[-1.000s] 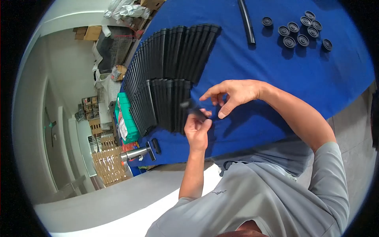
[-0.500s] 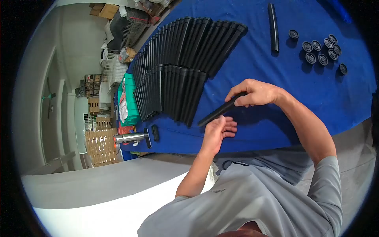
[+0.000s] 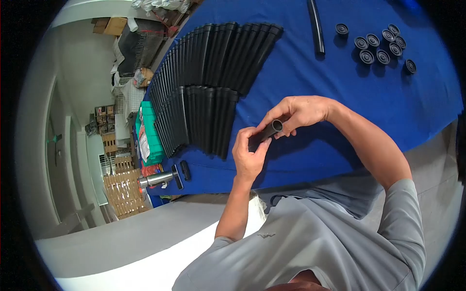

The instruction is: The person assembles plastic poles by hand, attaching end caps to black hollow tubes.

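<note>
A short black tube [image 3: 266,133] is between my hands above the blue cloth, its open, hollow end tilted up towards me. My left hand [image 3: 248,153] is closed round its lower left part, hiding the far end. At the open end, my right hand [image 3: 307,112] has its fingers bent against the tube, reaching behind it; some fingertips are hidden. To the left lie two fanned rows of black tubes, the upper row [image 3: 213,53] with thicker ends and the lower row [image 3: 208,121]. A single black tube [image 3: 316,29] lies apart at the top.
Several round black caps [image 3: 366,57] sit on the blue cloth [image 3: 403,106] at upper right. On the left are a green bin [image 3: 154,138], a metal cylinder [image 3: 158,179] and a small black object [image 3: 185,170]. Cartons and wire racks [image 3: 145,46] stand beyond the table.
My left hand has closed round the tube, which has turned so its open end faces me. My right hand has shifted slightly left. The view has shifted, moving the table items leftward.
</note>
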The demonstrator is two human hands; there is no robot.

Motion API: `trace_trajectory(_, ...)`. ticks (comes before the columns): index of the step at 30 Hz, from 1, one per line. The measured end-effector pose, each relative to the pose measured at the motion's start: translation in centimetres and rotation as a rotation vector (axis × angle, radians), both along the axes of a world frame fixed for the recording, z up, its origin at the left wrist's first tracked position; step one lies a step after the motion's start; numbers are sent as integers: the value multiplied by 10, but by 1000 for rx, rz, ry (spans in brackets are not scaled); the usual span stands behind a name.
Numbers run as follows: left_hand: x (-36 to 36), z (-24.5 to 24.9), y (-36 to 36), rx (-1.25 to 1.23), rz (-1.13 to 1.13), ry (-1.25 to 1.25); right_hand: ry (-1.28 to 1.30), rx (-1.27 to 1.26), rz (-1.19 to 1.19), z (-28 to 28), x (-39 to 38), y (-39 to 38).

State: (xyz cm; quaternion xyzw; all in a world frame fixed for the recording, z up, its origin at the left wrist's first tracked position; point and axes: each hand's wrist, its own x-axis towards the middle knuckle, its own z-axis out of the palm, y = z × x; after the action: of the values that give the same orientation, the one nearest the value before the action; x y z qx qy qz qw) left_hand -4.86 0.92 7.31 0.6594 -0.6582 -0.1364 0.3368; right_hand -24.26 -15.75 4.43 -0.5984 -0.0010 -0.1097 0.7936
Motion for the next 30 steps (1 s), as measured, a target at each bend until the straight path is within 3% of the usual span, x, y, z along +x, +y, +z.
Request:
trace_trajectory(3,-4,10,1,21,-75,119,-28,73,39,0,-2,-2)
trace_trajectory(13,-1,6,-2,-8,-123,18,-83,90,-4,3,-2,-2)
trace_trajectory(16,-17,11,-3,-332,-65,-164,-61,37,-71,8,-6,-4)
trace_trajectory(17,-17,4,2,-419,-68,-103,-52,25,-90,7,-6,-6)
trace_trajectory(20,-21,-8,26,4,-136,365,-41,29,-117,4,-5,-7)
trace_trajectory(21,-29,-13,27,236,-62,794,-42,33,-120,3,-4,-8)
trace_trajectory(22,-33,-11,17,467,-128,1270,-53,47,-113,2,-4,-8)
trace_trajectory(24,-31,-25,6,585,-187,1749,-70,76,-99,-1,-3,-8)
trace_trajectory(26,-23,-44,-1,488,-164,1997,-46,-27,-122,-2,-2,-10)
trace_trajectory(30,-4,-67,-20,391,-277,2032,37,-129,-131,14,-15,-12)
